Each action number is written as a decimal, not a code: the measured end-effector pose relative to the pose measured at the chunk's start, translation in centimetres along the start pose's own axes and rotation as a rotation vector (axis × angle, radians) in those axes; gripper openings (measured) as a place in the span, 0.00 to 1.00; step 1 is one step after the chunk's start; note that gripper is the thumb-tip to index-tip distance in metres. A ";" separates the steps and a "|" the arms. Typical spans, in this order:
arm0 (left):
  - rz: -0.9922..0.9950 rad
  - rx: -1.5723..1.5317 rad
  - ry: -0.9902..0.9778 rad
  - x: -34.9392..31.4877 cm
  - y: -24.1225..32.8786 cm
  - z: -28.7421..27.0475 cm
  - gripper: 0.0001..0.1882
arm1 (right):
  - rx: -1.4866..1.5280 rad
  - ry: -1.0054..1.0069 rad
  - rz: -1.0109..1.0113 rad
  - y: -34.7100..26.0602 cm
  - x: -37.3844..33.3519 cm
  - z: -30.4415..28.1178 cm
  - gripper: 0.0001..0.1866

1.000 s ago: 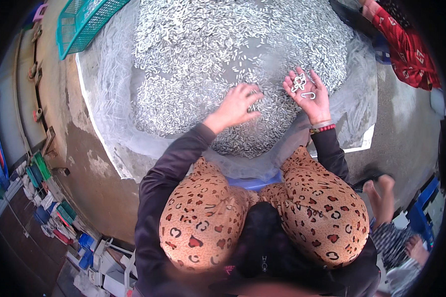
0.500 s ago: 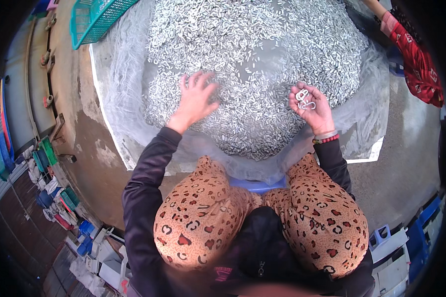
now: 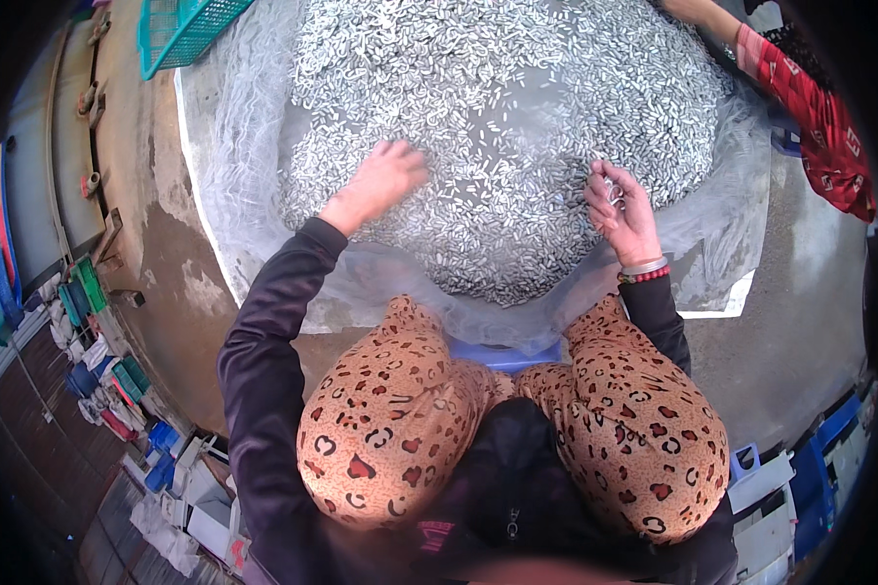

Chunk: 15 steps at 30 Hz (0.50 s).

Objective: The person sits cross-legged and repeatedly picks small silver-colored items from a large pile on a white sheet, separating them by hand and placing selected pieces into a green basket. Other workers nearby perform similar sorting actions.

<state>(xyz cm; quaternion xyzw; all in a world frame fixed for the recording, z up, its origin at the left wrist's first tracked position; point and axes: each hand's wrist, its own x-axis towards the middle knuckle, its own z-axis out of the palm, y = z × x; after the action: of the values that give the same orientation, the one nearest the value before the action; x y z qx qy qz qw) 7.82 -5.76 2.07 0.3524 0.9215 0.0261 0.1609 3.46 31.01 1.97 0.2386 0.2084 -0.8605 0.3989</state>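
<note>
A wide, loose layer of small silvery-white pieces (image 3: 502,234) lies in front of me; some are straight, others curled, and I cannot make out their exact kind. My left hand (image 3: 388,175) is over the left part of this layer, palm down. Its fingertips are smeared by motion, so whether they grip anything is hidden. To the right, my right hand (image 3: 622,208) is turned partly palm up just above the layer. Its fingers are bent inward over a few of the white pieces, which show pale in the palm.
Sheer white netting (image 3: 249,127) lies bunched around the pieces on a pale sheet (image 3: 722,304). A green plastic basket (image 3: 180,39) stands at the far left. Another person's red sleeve (image 3: 815,117) reaches in at the far right. A blue edge (image 3: 507,359) shows between my knees.
My left hand's spread fingers have drawn together and swept over the pieces. My right hand's open palm has curled its fingers over the white pieces. The other person's hand has reached further in.
</note>
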 end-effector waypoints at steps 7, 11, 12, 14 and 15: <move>-0.034 -0.218 0.236 6.7 4.5 0.0 0.18 | -0.096 0.228 0.067 2.5 1.1 3.3 0.16; -0.024 -0.251 0.249 8.4 4.9 2.4 0.15 | -0.817 0.051 0.014 1.8 1.5 4.1 0.14; -0.024 -0.199 0.281 8.2 4.8 2.8 0.14 | -1.108 0.034 -0.060 1.7 2.1 4.0 0.14; -0.033 -0.089 0.259 7.4 4.6 3.1 0.13 | -1.667 -0.032 -0.228 2.2 4.1 3.8 0.13; -0.041 -0.133 0.186 7.0 4.4 3.0 0.11 | -1.839 -0.064 -0.275 2.5 5.2 3.6 0.11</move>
<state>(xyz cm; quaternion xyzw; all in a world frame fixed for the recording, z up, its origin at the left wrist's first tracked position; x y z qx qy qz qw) 6.67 1.98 -1.98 0.3180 0.9358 0.1165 0.0981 1.65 24.50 1.45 -0.2217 0.8237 -0.4030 0.3314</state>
